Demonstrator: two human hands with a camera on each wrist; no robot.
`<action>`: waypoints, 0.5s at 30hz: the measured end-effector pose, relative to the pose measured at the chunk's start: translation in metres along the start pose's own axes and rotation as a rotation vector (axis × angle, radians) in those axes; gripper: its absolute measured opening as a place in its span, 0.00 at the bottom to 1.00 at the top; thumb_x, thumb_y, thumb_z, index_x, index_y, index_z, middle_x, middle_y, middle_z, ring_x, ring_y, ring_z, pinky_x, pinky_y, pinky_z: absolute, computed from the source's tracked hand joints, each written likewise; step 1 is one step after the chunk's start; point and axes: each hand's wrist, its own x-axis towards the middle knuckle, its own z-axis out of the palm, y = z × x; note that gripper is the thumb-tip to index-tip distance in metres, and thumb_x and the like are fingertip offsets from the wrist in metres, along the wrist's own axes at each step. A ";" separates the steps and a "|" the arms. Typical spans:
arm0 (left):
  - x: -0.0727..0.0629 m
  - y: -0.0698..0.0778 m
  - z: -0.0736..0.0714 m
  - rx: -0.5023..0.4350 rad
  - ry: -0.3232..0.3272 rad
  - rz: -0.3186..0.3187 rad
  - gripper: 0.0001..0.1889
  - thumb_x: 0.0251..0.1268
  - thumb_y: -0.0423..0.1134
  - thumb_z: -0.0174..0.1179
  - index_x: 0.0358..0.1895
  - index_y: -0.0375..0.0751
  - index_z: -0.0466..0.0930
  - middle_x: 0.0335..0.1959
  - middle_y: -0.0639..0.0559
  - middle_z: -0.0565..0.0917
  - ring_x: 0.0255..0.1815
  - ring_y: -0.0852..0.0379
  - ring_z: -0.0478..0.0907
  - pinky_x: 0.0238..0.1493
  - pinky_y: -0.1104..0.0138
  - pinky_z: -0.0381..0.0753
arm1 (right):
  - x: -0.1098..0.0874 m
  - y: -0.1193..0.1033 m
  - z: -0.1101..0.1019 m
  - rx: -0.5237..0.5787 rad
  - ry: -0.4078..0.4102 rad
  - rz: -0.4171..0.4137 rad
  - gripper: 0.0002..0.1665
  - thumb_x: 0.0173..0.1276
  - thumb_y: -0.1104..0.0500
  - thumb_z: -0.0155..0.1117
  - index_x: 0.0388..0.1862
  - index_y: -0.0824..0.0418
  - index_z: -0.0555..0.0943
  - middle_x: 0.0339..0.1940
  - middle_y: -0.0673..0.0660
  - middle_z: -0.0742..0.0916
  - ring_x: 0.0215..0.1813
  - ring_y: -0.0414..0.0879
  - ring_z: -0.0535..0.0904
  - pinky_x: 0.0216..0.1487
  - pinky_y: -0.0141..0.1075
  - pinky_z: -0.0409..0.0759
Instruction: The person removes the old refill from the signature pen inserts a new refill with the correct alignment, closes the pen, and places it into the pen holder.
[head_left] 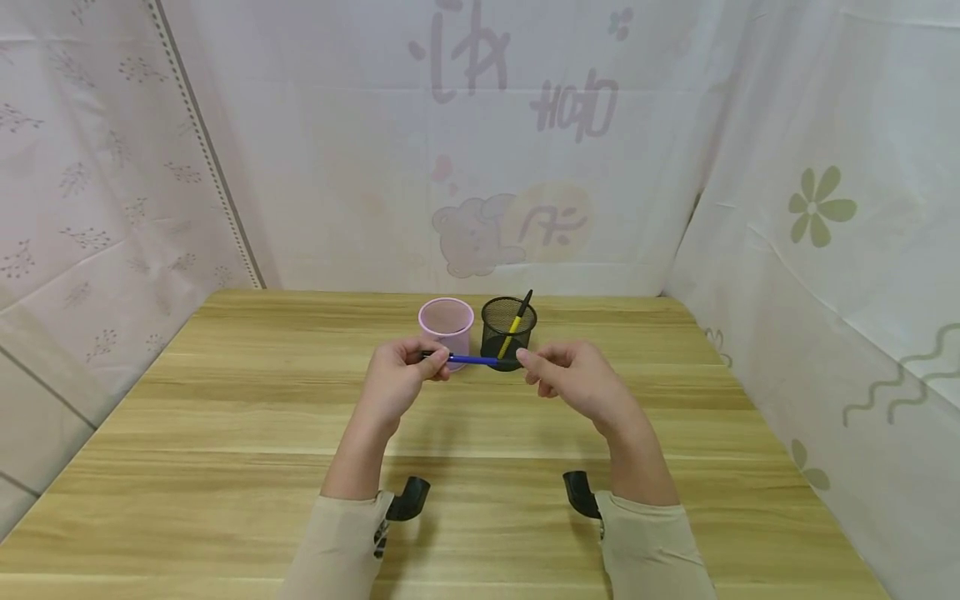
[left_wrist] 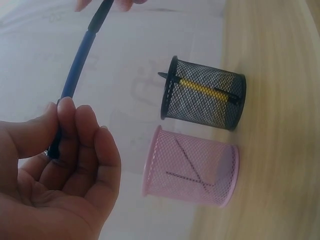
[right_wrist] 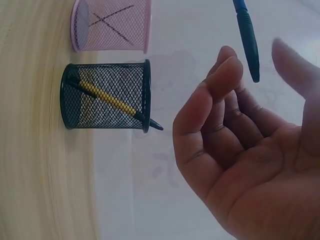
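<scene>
My left hand pinches a blue pen by its black clip end, between thumb and fingers. The pen lies nearly level in the head view, its dark tip toward my right hand. In the right wrist view, that hand's thumb and loosely curled fingers stand apart on either side of the dark tip, with gaps showing. Behind the pen are two mesh pen holders, a pink one and a black one. A yellow pen with black ends leans inside the black holder, its upper end above the rim.
Both holders stand upright side by side near the back of a wood-grain table. Patterned curtains hang behind and at the sides. Black curved pieces stick out from both sleeves. Crossed dark lines show at the pink holder.
</scene>
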 end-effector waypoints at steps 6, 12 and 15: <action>0.000 0.000 0.000 0.005 -0.004 0.001 0.08 0.75 0.31 0.65 0.44 0.26 0.85 0.25 0.55 0.85 0.32 0.59 0.85 0.49 0.62 0.89 | 0.001 0.000 0.002 0.045 -0.020 0.051 0.35 0.87 0.39 0.48 0.41 0.69 0.84 0.30 0.52 0.84 0.33 0.43 0.79 0.43 0.34 0.84; 0.001 0.001 0.000 -0.002 0.002 0.002 0.06 0.75 0.31 0.65 0.43 0.28 0.86 0.25 0.55 0.85 0.32 0.59 0.85 0.48 0.63 0.89 | 0.001 0.002 0.001 0.025 -0.010 0.067 0.34 0.87 0.39 0.48 0.29 0.62 0.80 0.23 0.49 0.79 0.29 0.45 0.76 0.45 0.38 0.81; 0.001 0.002 0.001 -0.004 0.004 -0.002 0.06 0.75 0.30 0.65 0.43 0.28 0.86 0.24 0.55 0.85 0.32 0.59 0.85 0.48 0.64 0.89 | 0.001 0.002 0.001 0.020 -0.012 0.053 0.33 0.87 0.40 0.50 0.26 0.60 0.79 0.22 0.49 0.78 0.29 0.46 0.75 0.47 0.38 0.79</action>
